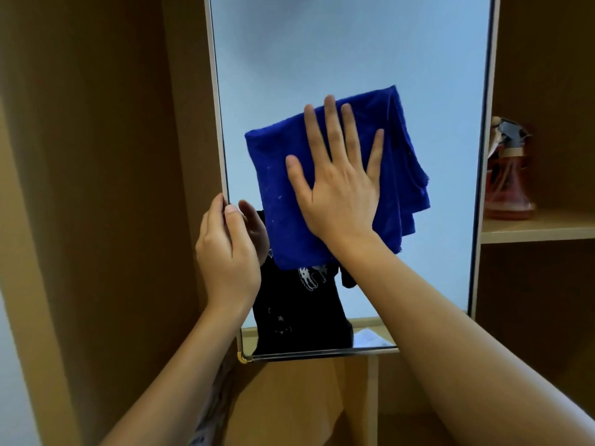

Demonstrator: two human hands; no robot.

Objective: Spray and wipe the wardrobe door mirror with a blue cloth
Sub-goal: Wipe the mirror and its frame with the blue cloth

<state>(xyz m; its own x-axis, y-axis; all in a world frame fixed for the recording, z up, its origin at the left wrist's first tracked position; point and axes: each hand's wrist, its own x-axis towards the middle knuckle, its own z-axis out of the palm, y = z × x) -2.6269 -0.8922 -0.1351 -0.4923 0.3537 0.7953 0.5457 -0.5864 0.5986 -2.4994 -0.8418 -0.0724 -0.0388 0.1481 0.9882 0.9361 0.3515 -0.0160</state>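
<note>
Item: blue cloth (pixel 335 175) flat on mirror (pixel 322 53), under R hand (pixel 338 188), fingers spread & pressing; L hand (pixel 227 249) grips mirror's left edge, prob. steadying door.

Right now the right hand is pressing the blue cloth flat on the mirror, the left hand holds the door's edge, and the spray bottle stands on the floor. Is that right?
Not quite. The head view shows the spray bottle standing on a shelf to the right of the mirror, not on the floor. The rest holds: the right hand presses the blue cloth flat, and the left hand holds the door's edge.
</note>
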